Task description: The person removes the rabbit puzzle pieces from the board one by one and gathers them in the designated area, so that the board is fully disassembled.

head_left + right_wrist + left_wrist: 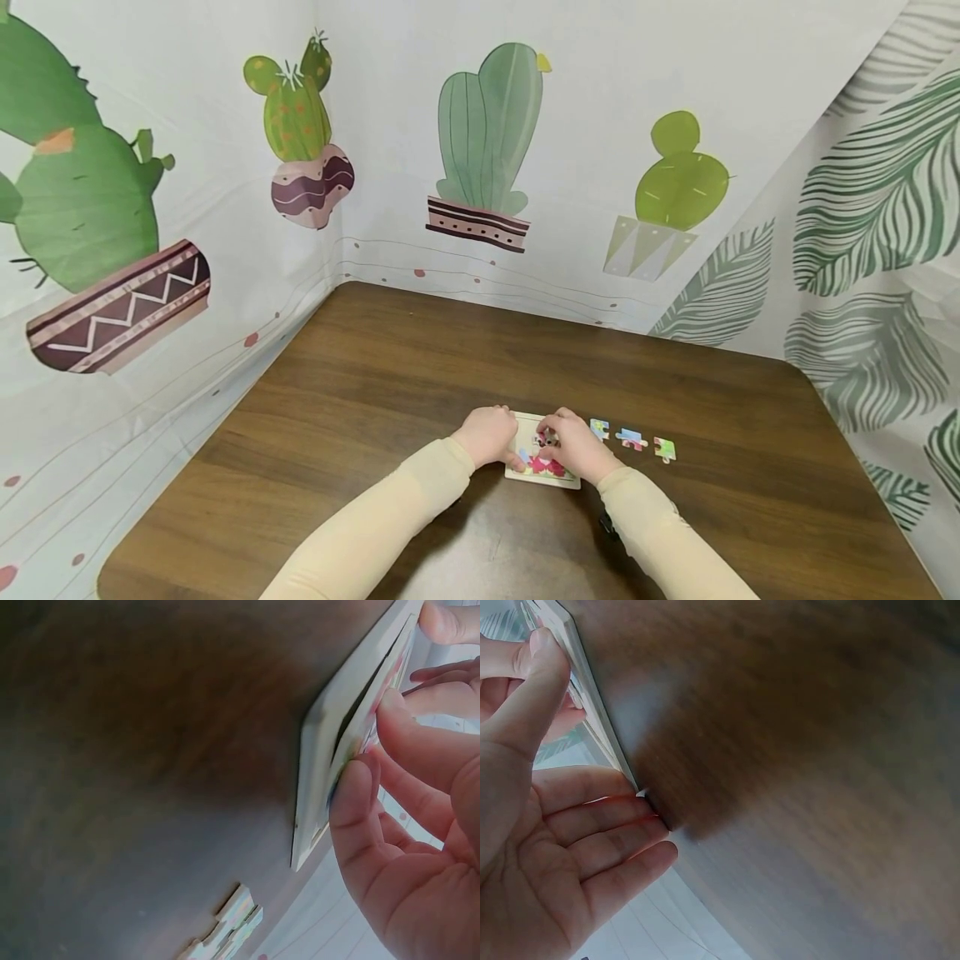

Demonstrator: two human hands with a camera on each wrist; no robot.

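Observation:
A light wooden jigsaw tray [543, 480] with a pink picture along its near part lies between the two hands. My left hand [489, 435] steadies it on the left; its thumb [549, 667] reaches over the rim while the loosely extended fingers [604, 847] rest at the outer edge. Over the tray, my right hand [581, 446] pinches a jigsaw piece [542, 439] between thumb and fingers. In the right wrist view a dark gap shows beneath an edge there, and the fingertips [354, 784] cover part of the picture.
To the right of the tray lie loose jigsaw pieces: a blue one [599, 428], a blue and pink one [632, 439] and a green one [664, 449]. The brown wooden table [360, 400] meets a cactus-printed cloth [390, 167] behind.

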